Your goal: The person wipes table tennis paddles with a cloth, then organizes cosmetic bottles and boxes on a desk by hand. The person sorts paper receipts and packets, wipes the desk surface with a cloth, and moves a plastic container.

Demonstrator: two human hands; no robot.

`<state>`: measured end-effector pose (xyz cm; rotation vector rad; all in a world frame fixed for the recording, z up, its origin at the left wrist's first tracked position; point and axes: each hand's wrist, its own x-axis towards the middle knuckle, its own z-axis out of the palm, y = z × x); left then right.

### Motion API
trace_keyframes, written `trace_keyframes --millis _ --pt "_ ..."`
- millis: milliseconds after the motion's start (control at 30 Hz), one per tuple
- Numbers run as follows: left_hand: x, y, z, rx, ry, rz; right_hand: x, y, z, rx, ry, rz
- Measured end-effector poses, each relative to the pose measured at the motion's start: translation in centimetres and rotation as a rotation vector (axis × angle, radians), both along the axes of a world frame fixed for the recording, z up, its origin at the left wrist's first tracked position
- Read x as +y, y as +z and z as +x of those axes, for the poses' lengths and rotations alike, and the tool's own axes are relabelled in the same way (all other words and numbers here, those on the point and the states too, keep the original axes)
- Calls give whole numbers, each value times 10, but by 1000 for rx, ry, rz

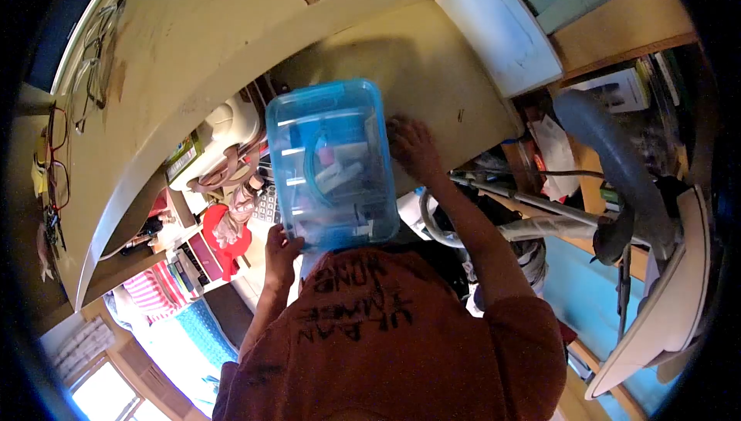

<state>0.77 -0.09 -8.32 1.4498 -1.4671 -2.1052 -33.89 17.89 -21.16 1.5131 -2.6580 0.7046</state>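
A clear blue plastic storage box (332, 174) with a lid is in front of my chest, close against my shirt. Through the lid, a blue loop and some white and pink items show, too blurred to name. At the box's near left corner, my left hand (282, 254) grips the edge with its thumb on top. My right hand (415, 149) is beside the box's right side, palm down with fingers stretched out; its fingertips lie in shadow, and I cannot tell whether they touch the box.
A beige desktop (463, 104) lies behind the box, under a curved shelf edge (255, 47). Left of the box are a keypad device (267, 203) and a red item (224, 242). A chair with a grey armrest (610, 151) stands right. Eyeglasses (57, 158) are far left.
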Motion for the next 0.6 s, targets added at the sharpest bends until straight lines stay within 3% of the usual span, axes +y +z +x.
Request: trace_keyframes --millis 67,100,133,167,200,233,267,333,367,433,467,500,567,600 --pt "-5 3 5 -139 -63 10 -3 -16 -6 42 94 65" --pt "-18 -7 17 -319 -462 -518 -3 -23 -17 77 68 117" --pt "-13 26 -5 -407 -491 -882 -4 -27 -29 111 43 170" --pt "-14 52 -31 -328 -479 -974 -4 -28 -41 112 47 166" --pt "-16 72 -59 -253 -465 -1065 -5 -29 -51 199 -141 160" --pt "-18 86 -87 -177 -569 -1035 -9 -29 -59 284 -329 152" --pt "-19 92 -116 -100 -674 -1004 -19 -25 -65 280 -324 146" --pt "-14 81 -178 89 -834 -1063 -40 -11 -74 -68 -329 34" --pt "-10 76 -214 122 -879 -1141 -53 -5 -70 -65 -342 29" --pt "-3 53 -280 165 -955 -1307 -79 3 -56 -418 -74 202" --pt "-3 29 -304 167 -987 -1396 -75 -3 -53 -416 -84 193" --pt "-5 15 -322 173 -996 -1407 -69 -18 -49 -166 -50 160" --pt "-13 -10 -352 -29 -1239 -1491 -62 -38 -65 50 -49 168" --pt "-20 -20 -366 -163 -1363 -1320 -65 -41 -70 50 -62 160"
